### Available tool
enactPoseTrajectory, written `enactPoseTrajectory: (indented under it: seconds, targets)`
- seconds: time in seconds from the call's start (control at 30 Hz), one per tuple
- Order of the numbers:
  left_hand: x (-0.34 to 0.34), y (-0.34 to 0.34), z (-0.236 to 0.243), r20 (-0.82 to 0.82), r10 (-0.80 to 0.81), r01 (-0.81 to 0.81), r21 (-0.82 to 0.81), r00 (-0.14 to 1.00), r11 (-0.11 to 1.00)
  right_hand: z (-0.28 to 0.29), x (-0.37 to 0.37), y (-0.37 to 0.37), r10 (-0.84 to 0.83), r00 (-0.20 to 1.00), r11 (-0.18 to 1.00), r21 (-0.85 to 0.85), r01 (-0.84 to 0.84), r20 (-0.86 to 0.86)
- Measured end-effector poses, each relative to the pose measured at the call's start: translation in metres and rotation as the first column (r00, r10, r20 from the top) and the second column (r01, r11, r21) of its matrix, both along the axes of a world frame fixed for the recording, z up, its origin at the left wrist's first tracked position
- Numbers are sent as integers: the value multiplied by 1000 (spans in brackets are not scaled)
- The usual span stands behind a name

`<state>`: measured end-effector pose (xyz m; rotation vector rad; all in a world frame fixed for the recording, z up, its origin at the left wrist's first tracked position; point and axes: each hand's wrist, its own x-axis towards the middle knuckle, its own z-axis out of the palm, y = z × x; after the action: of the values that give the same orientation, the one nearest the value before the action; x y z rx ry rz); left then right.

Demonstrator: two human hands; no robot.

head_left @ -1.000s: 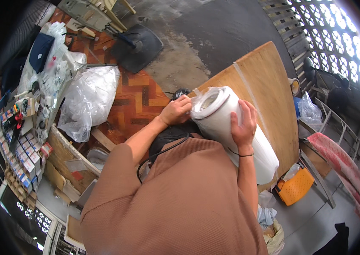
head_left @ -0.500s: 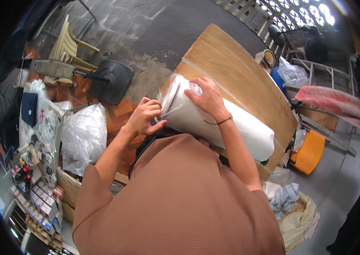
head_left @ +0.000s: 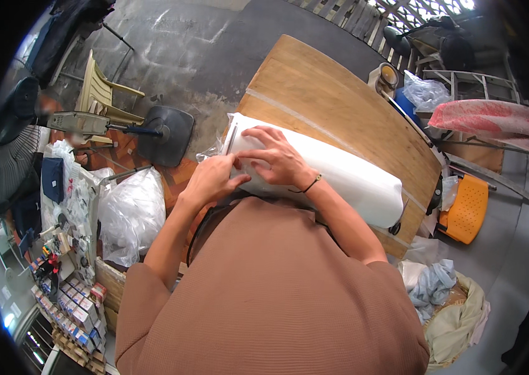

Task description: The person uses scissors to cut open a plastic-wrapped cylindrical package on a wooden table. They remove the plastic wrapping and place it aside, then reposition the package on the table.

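Note:
A long white roll (head_left: 339, 169) in clear plastic lies slantwise on a wooden tabletop (head_left: 320, 81), close against my body. At its left end, loose clear plastic film (head_left: 213, 149) sticks out past the roll. My left hand (head_left: 211, 179) is closed at that end, its fingertips pinching the film near the roll's edge. My right hand (head_left: 277, 157) rests on top of the roll, fingers apart and curved, their tips close to the left fingertips. A dark strip shows under the plastic along the roll's end.
On the left stand a fan with a square base (head_left: 165, 134), a cream plastic chair (head_left: 99, 87) and a large clear bag (head_left: 132, 212). To the right are an orange chair part (head_left: 466, 209), a pink-red board (head_left: 492, 120) and heaped cloth (head_left: 442, 312).
My right hand has slid left along the roll toward my left hand, its fingers now beside the left fingertips. The roll's left end has shifted slightly left in view.

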<state>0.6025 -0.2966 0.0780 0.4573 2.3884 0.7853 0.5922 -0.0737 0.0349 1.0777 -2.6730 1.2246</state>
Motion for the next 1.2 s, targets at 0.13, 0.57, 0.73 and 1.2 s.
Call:
enactPoseTrajectory:
  seconds: [0.13,0.57,0.73,1.2]
  targets:
    - [8,25,-7,-167,161,-181,-117,973,976,1,1,1,2,997,1000,-30,-4,-73]
    - [39,7,-16,-223,29,5,150,974,989,-26,-33,60,83,991,975,197,-104,109]
    - [63,-25,-18,-260,15,-13,12,965,1000,-45,-45,129,-190,943,971,196,139,274]
    - [41,107,-17,145,102,-148,359,984,921,4,-18,62,-167,891,932,-226,282,421]
